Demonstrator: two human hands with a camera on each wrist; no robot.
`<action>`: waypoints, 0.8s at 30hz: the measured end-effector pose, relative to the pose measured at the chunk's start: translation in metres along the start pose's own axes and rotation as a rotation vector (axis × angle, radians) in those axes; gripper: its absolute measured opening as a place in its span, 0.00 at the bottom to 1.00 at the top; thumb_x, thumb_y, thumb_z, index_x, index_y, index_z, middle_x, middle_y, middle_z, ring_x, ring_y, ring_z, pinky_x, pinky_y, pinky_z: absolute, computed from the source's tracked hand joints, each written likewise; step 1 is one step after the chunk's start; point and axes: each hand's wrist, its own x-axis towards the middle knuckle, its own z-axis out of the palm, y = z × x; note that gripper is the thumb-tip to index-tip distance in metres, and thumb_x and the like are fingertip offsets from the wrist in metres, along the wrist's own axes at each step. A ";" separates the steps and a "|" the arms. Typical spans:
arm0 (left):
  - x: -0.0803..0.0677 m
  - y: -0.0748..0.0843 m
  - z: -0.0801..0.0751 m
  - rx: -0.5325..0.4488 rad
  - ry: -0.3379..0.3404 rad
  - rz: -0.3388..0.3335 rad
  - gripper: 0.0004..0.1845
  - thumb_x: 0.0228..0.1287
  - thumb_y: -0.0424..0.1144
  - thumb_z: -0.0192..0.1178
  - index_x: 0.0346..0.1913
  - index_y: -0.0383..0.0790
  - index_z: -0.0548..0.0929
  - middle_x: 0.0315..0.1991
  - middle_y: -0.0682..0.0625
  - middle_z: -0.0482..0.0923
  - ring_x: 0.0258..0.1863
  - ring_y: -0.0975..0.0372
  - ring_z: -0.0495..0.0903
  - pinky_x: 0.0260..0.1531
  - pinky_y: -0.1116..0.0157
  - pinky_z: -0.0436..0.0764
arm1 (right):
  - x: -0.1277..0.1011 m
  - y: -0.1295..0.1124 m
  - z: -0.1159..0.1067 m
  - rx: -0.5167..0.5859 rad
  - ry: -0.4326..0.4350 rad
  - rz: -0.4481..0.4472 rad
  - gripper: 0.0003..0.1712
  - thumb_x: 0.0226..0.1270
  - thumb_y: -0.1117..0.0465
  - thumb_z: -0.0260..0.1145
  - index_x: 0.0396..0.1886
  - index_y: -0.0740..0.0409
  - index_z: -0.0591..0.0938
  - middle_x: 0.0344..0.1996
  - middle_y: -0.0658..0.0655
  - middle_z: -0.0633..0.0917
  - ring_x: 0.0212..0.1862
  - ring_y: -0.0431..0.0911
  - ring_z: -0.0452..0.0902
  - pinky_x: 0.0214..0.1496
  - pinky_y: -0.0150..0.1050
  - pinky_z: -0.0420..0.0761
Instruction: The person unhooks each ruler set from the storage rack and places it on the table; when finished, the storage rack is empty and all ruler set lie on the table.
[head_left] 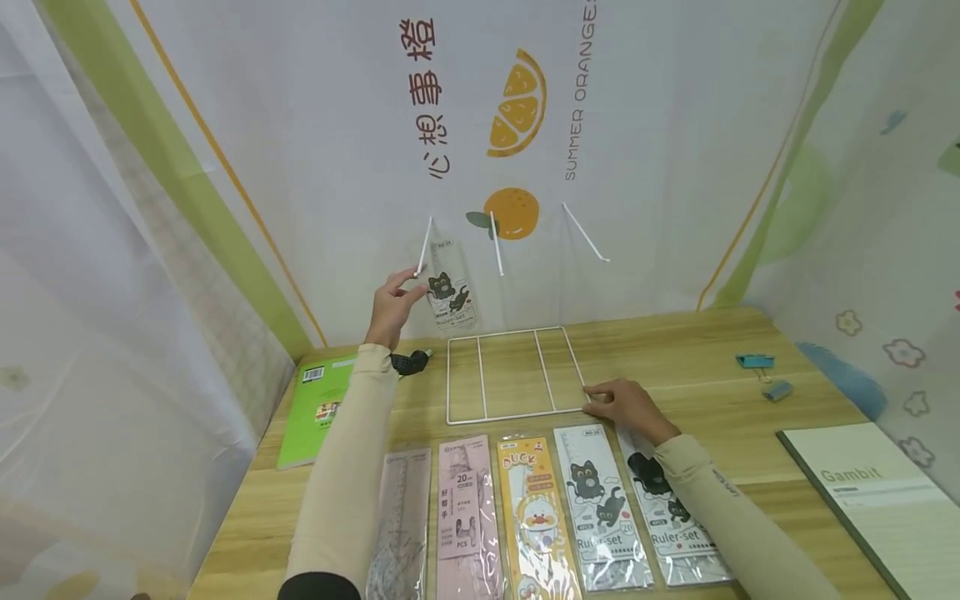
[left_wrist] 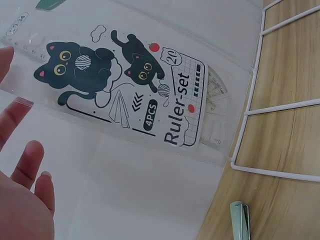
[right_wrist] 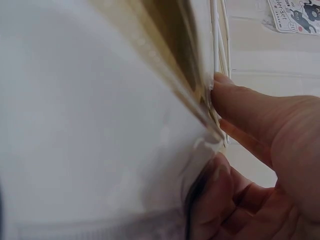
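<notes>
A cat-printed "Ruler-set" pack [head_left: 450, 296] [left_wrist: 135, 95] hangs on the left white hook [head_left: 425, 246] of a wire rack in front of the backdrop. My left hand [head_left: 408, 279] [left_wrist: 22, 165] is raised beside it, fingers straight, fingertips at the pack's upper left edge. My right hand [head_left: 600, 400] [right_wrist: 235, 130] rests on the table, fingers pressing the near right corner of the rack's white wire base [head_left: 481, 379] [right_wrist: 216, 35]. The thumb lies on the top of a plastic pack [right_wrist: 100, 125].
Several ruler packs lie in a row at the front: clear [head_left: 401, 525], pink [head_left: 465, 508], yellow duck [head_left: 534, 517], two cat packs [head_left: 600, 508]. Green booklet [head_left: 318, 408] and black clip [head_left: 408, 362] sit left; blue clips [head_left: 753, 360] and a Gambit notebook [head_left: 877, 500] right. Two more hooks [head_left: 495, 242] carry nothing.
</notes>
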 end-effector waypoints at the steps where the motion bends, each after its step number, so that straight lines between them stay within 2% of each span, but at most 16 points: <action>1: 0.000 0.001 0.000 -0.007 -0.008 -0.003 0.25 0.69 0.38 0.65 0.68 0.45 0.78 0.67 0.48 0.72 0.41 0.64 0.64 0.40 0.65 0.62 | 0.000 0.000 0.000 0.003 0.001 0.003 0.26 0.62 0.55 0.74 0.57 0.63 0.84 0.16 0.48 0.70 0.23 0.42 0.63 0.26 0.36 0.64; 6: -0.002 0.004 -0.002 -0.007 -0.058 -0.017 0.28 0.67 0.38 0.67 0.69 0.51 0.77 0.68 0.45 0.69 0.36 0.64 0.65 0.40 0.64 0.63 | -0.001 -0.002 0.001 0.018 -0.010 0.012 0.27 0.62 0.55 0.74 0.58 0.63 0.84 0.16 0.48 0.70 0.23 0.42 0.62 0.26 0.35 0.64; 11: -0.003 0.001 -0.003 0.013 -0.056 -0.012 0.28 0.66 0.37 0.68 0.68 0.54 0.78 0.63 0.45 0.71 0.37 0.63 0.66 0.40 0.63 0.64 | -0.001 -0.001 0.004 0.013 -0.018 0.022 0.27 0.62 0.54 0.74 0.58 0.63 0.84 0.16 0.48 0.69 0.23 0.42 0.63 0.26 0.35 0.63; 19: -0.005 0.003 -0.002 -0.009 -0.019 0.020 0.25 0.63 0.37 0.70 0.64 0.48 0.81 0.43 0.56 0.73 0.38 0.65 0.67 0.42 0.65 0.65 | -0.001 -0.001 0.001 0.004 -0.010 0.006 0.27 0.63 0.54 0.74 0.58 0.63 0.84 0.17 0.50 0.73 0.23 0.42 0.65 0.27 0.36 0.65; 24: -0.009 0.006 -0.004 -0.007 -0.012 0.051 0.23 0.62 0.36 0.70 0.61 0.43 0.83 0.37 0.56 0.73 0.40 0.64 0.68 0.47 0.63 0.66 | -0.001 -0.002 -0.001 0.013 -0.009 0.011 0.27 0.63 0.55 0.74 0.58 0.64 0.84 0.17 0.49 0.71 0.24 0.42 0.64 0.27 0.36 0.64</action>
